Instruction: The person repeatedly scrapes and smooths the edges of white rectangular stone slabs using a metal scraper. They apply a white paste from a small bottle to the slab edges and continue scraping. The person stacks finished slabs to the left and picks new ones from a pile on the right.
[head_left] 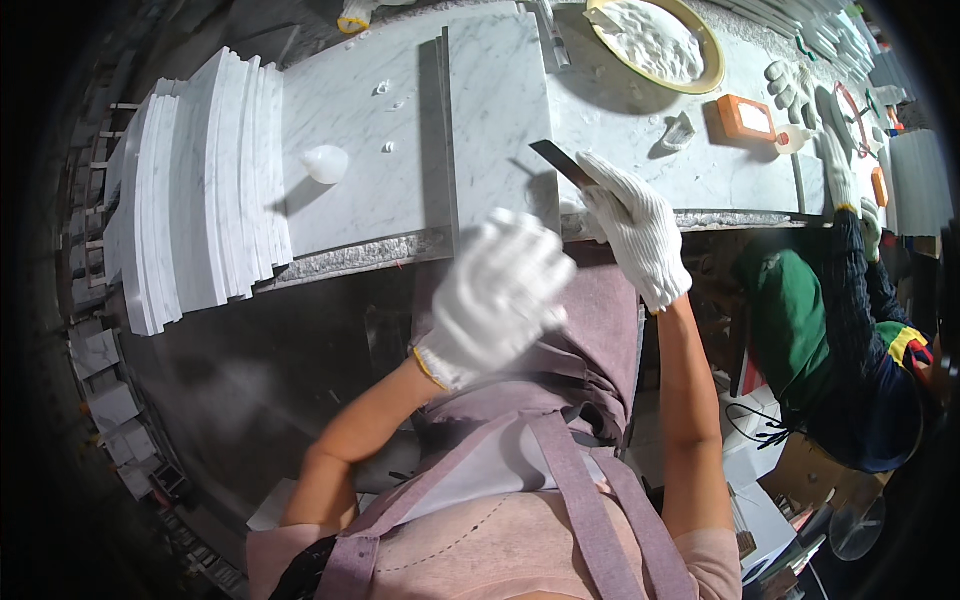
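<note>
My right hand (640,225), in a white knitted glove, is closed around a putty-knife-like scraper. The scraper's dark flat blade (558,160) points up and left over the marble slab (500,110). My left hand (495,295), gloved too, hangs in front of the bench edge over my apron. It is blurred, but its fingers look stretched out, and I see nothing in it. The slab in front of me is a pale grey-veined strip lying across the bench. Its near end lies just beyond my left hand.
Thin marble tiles (200,190) stand stacked at left. A small white rounded piece (326,164) sits near them. Farther right are a yellow-rimmed basin of white paste (650,45), an orange box (745,118) and a spare glove (790,88). A gloved co-worker (850,330) works at right.
</note>
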